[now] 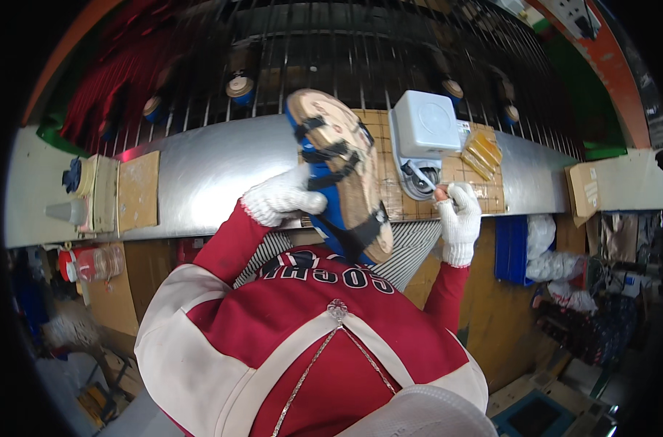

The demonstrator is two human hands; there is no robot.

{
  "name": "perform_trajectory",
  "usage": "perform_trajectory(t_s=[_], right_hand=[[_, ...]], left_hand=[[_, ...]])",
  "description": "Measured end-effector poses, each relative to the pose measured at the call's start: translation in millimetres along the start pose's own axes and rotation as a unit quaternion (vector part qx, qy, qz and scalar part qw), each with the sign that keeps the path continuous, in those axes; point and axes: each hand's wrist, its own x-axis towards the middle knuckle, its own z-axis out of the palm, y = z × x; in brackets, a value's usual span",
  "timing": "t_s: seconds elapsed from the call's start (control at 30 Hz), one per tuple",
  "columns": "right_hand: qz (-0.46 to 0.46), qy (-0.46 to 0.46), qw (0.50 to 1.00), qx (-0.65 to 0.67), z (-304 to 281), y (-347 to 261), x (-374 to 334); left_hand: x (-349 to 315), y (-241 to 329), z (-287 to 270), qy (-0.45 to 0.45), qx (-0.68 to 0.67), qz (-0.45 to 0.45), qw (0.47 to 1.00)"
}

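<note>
Head view: an open sandal [364,178] with black straps, mounted on a blue last [329,202], stands tilted just to the right of the left grip [279,198], its beige sole face showing. That grip, in a white fingerless glove, is closed on the near side of the last, thumb across the blue. The right grip [460,221], gloved alike, is narrow, its bare fingertips pinching the end of a slim white handle [420,175]. Just left of these fingertips is a round cup [417,191] with the handle over it, and beyond it a pale grey box-shaped container [426,124]. Amber-yellow slabs [482,154] lie beyond the right grip, on a brown gridded board [484,195]. Beneath that stretches the metal desk [215,171]; left of the left grip lies a cardboard sheet [138,191]. Farther out, beyond both grips, more lasts [240,89] sit among metal rods [361,73].
</note>
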Motion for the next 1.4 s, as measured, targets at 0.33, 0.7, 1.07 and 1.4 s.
perform_trajectory(t_s=[0.33,0.7,1.07,1.4], right_hand=[[-0.097,0.063,0.910,-0.398,-18.0,18.9,-1.3],[0.132,-0.041,0.990,-0.033,-28.8,32.6,-1.1],[-0.166,0.109,0.979,-0.053,10.4,-63.5,14.3],[-0.190,0.104,0.974,-0.064,31.5,-78.9,35.2]], left_hand=[[31.9,-45.4,-42.0,-0.021,-0.332,0.143,0.932],[37.7,-44.0,-23.7,0.148,-0.224,0.114,0.957],[50.3,-31.6,13.9,0.195,0.094,0.147,0.965],[29.5,-12.8,16.4,0.208,0.226,0.129,0.943]])
